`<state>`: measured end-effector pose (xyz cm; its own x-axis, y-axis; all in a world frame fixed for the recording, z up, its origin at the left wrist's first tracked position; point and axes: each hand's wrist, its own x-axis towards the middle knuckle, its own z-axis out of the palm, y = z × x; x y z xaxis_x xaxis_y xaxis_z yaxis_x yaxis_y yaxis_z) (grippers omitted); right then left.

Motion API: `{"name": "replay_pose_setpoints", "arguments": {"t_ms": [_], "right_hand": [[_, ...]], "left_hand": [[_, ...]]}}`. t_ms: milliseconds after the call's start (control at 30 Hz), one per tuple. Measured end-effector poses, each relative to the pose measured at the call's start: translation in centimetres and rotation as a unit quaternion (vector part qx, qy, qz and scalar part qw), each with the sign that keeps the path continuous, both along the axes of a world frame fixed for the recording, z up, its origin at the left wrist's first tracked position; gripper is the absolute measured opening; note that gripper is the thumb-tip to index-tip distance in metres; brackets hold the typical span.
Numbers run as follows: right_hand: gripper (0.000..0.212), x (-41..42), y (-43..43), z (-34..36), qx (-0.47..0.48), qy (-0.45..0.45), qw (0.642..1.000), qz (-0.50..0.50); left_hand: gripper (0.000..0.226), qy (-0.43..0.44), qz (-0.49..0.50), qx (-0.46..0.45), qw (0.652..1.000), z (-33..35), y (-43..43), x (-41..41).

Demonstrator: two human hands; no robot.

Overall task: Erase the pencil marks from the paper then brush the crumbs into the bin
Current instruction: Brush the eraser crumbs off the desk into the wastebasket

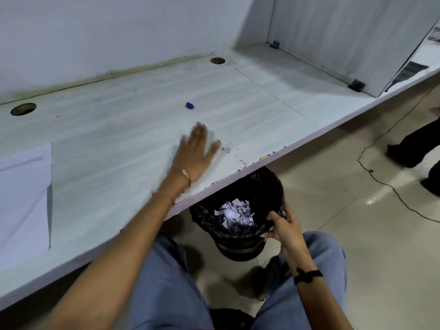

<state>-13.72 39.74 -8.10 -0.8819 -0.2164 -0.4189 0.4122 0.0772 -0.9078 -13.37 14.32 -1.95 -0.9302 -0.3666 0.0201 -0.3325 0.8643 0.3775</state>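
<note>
Head view: the left hand [197, 153] is spread flat over the tabletop [107, 144], fingers straight, just beside the crumbs [234, 154] near the front edge. The right hand [284, 228] grips the rim of the bin [269, 186] below that edge. The paper [23, 198] sits well off to the left. To my eye, a hard sweep could fling crumbs past the bin onto the floor [357, 234], its mouth being partly tucked under the tabletop.

Bare desk surface [114, 148] spans mid-frame, interrupted only by a blue eraser [190, 105] above centre and paper [23, 198] at left; an upright partition [333, 32] closes the upper right.
</note>
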Motion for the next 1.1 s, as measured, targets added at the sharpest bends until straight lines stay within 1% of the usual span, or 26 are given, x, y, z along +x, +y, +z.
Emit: {"name": "replay_pose_setpoints", "arguments": {"t_ms": [67,100,133,167,233,333,400,433,467,500,533,567,600,633,667,700,733,767,833,900,933,967,1000,1033,1067,1100], "right_hand": [[0.047,-0.1,0.2,0.0,0.000,0.005,1.000,-0.001],[0.047,-0.2,0.2,0.0,0.001,0.008,1.000,-0.003],[0.048,-0.3,0.3,0.0,0.001,0.012,1.000,-0.004],[0.048,-0.4,0.4,0.0,0.001,0.014,1.000,-0.004],[0.046,-0.6,0.5,0.0,0.002,0.018,1.000,-0.004],[0.042,-0.8,0.6,0.1,-0.004,0.025,1.000,-0.010],[0.042,-1.0,0.9,0.2,-0.005,0.026,1.000,-0.016],[0.042,-1.2,1.0,0.2,-0.002,0.024,1.000,-0.018],[0.042,-1.3,1.2,0.3,0.002,0.021,1.000,-0.020],[0.043,-1.5,1.3,0.3,0.009,0.019,1.000,-0.020],[0.042,-1.7,1.3,0.3,0.015,0.019,0.999,-0.021],[0.042,-1.8,1.4,0.3,0.020,0.020,0.999,-0.023],[0.042,-1.9,1.3,0.4,0.023,0.022,0.999,-0.024],[0.042,-2.0,1.3,0.5,0.024,0.025,0.999,-0.024],[0.043,-2.0,1.2,0.6,0.023,0.027,0.999,-0.024],[0.043,-2.1,1.2,0.7,0.022,0.028,0.999,-0.022],[0.044,-2.2,1.2,0.8,0.024,0.031,0.999,-0.022],[0.044,-2.3,1.2,0.8,0.027,0.032,0.999,-0.024],[0.043,-2.4,1.2,0.8,0.028,0.036,0.998,-0.030],[0.040,-2.5,1.3,0.8,0.024,0.040,0.998,-0.033],[0.039,-2.6,1.3,0.8,0.023,0.040,0.998,-0.032],[0.038,-2.6,1.3,0.9,0.023,0.039,0.999,-0.030],[0.038,-2.7,1.3,0.8,0.025,0.036,0.999,-0.028],[0.039,-2.8,1.3,0.8,0.027,0.033,0.999,-0.025],[0.040,-2.9,1.3,0.7,0.030,0.033,0.999,-0.020],[0.041,-2.9,1.2,0.7,0.032,0.033,0.999,-0.017]], "left_hand": [[0.070,-0.056,0.065,-0.022,0.996,-0.7,-2.8,-2.2],[0.070,-0.071,0.072,-0.040,0.994,-1.1,-3.1,-3.3],[0.068,-0.072,0.058,-0.056,0.994,-1.3,-2.6,-4.2],[0.067,-0.062,0.023,-0.069,0.995,-1.3,-1.5,-4.9],[0.065,-0.040,-0.077,-0.074,0.993,-1.2,2.0,-4.8],[0.072,-0.052,-0.240,-0.072,0.967,-1.0,7.1,-1.5],[0.072,-0.045,-0.309,-0.027,0.950,-0.5,8.6,0.8],[0.069,-0.014,-0.302,0.008,0.953,0.0,8.2,1.1],[0.066,0.015,-0.269,0.032,0.962,0.6,7.1,0.6],[0.061,0.029,-0.227,0.037,0.973,1.5,5.6,-0.2],[0.059,0.039,-0.193,-0.003,0.980,1.6,3.3,-1.5],[0.061,0.027,-0.163,-0.036,0.986,1.5,0.8,-2.9],[0.066,-0.005,-0.136,-0.066,0.988,1.1,-1.6,-4.2],[0.068,-0.041,-0.099,-0.070,0.992,0.5,-3.7,-5.5],[0.064,-0.054,-0.071,-0.068,0.994,-0.1,-4.8,-6.4],[0.054,-0.045,-0.082,-0.064,0.994,-0.4,-4.4,-7.2],[0.045,-0.022,-0.125,-0.059,0.990,-0.5,-2.8,-7.5],[0.042,0.002,-0.179,-0.056,0.982,-0.7,-0.6,-7.4],[0.053,-0.011,-0.263,-0.059,0.963,-0.6,4.6,-5.7],[0.058,-0.017,-0.358,-0.053,0.932,-0.6,8.2,-2.3],[0.058,-0.022,-0.392,-0.041,0.919,-0.6,8.6,-0.9],[0.056,-0.002,-0.402,-0.018,0.916,-0.3,7.8,-0.5],[0.054,0.036,-0.378,-0.013,0.925,0.3,6.7,-0.9],[0.053,0.062,-0.322,-0.009,0.945,0.8,5.0,-2.0],[0.053,0.071,-0.250,-0.002,0.966,1.3,2.8,-3.2],[0.053,0.047,-0.183,-0.012,0.982,1.4,0.6,-4.3]]}}
